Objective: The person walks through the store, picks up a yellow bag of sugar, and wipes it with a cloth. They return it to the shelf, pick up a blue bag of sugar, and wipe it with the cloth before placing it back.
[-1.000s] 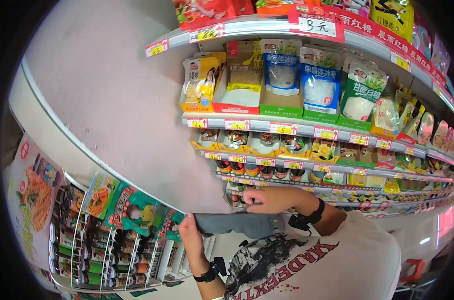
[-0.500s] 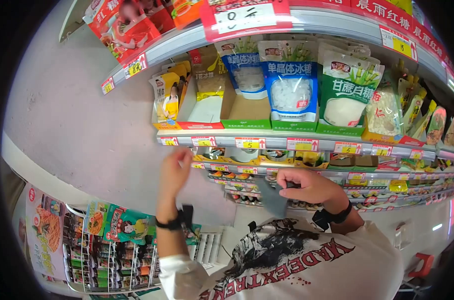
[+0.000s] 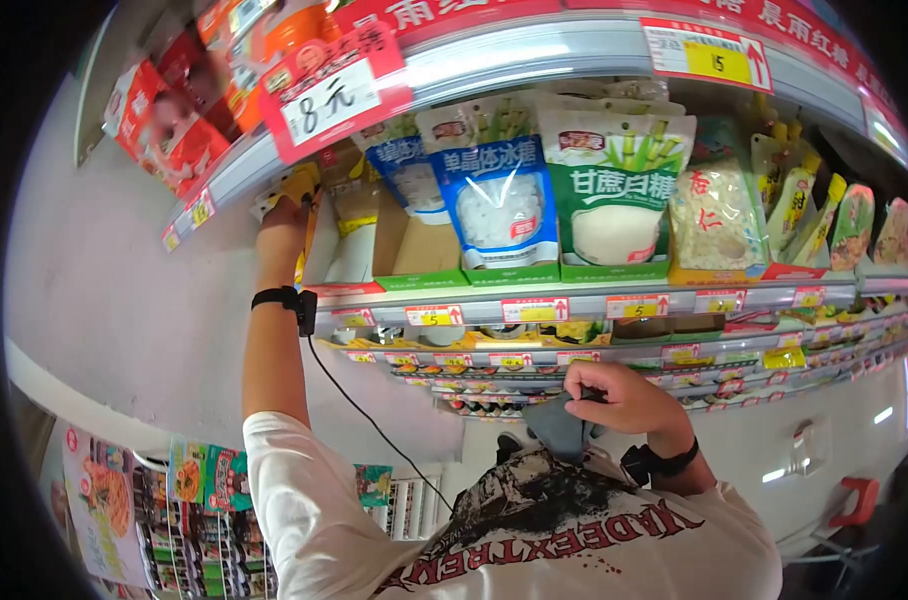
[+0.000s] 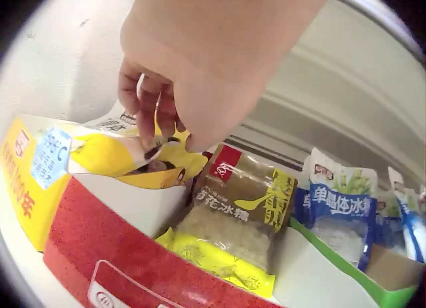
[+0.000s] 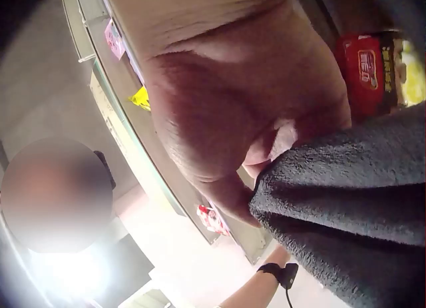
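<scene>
At the left end of the shelf my left hand [image 3: 282, 232] reaches into a display box. In the left wrist view the left hand [image 4: 193, 75] has its fingers curled at the top of a yellow bag [image 4: 105, 155], pinching its upper edge. Beside it stands a brown and yellow bag of rock sugar [image 4: 229, 201], in a red-fronted box [image 4: 126, 255]. My right hand [image 3: 622, 396], held low before the shirt, grips a grey cloth [image 3: 562, 428]. Close up in the right wrist view, the cloth [image 5: 346, 195] hangs in folds from the thumb and fingers.
Blue bags of rock sugar [image 3: 496, 205] and a green bag of white sugar [image 3: 619, 185] stand farther right. Above runs a shelf edge with a large price card [image 3: 334, 95]. A wall [image 3: 144, 260] is at the left. A black cable [image 3: 374, 428] trails from the left wrist.
My left hand has left the cloth and moved up and forward to the yellow bag on the shelf. The right hand keeps the cloth, now hanging down. The view has moved closer to the shelf.
</scene>
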A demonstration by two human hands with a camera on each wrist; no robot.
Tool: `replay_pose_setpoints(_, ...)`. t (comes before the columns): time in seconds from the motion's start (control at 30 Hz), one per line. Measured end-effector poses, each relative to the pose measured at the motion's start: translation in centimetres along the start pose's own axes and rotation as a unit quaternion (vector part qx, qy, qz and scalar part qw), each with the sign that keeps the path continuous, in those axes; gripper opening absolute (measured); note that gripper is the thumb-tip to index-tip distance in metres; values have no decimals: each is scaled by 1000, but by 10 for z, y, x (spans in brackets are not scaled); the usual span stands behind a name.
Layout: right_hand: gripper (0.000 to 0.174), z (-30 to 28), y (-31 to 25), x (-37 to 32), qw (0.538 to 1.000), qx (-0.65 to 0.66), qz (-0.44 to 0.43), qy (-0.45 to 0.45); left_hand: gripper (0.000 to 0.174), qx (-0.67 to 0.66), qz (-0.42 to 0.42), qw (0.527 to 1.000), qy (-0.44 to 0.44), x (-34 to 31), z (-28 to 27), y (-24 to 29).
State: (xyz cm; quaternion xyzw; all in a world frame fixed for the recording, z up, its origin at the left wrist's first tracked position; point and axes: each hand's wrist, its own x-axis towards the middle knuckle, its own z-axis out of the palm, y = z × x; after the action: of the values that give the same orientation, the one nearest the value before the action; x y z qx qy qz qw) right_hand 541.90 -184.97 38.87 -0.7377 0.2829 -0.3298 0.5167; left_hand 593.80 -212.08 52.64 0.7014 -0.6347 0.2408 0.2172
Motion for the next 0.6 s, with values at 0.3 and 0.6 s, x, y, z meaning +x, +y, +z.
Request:
replay_pose_setpoints(0.3,18,-8,2,-17,997,-31,28,67,41,-17,53,998,-1,54,5,69)
replay_pose_setpoints(0.6,20,-11,-1,-6,997,16,35,63,72,-160,60,985,-21,88,57,75)
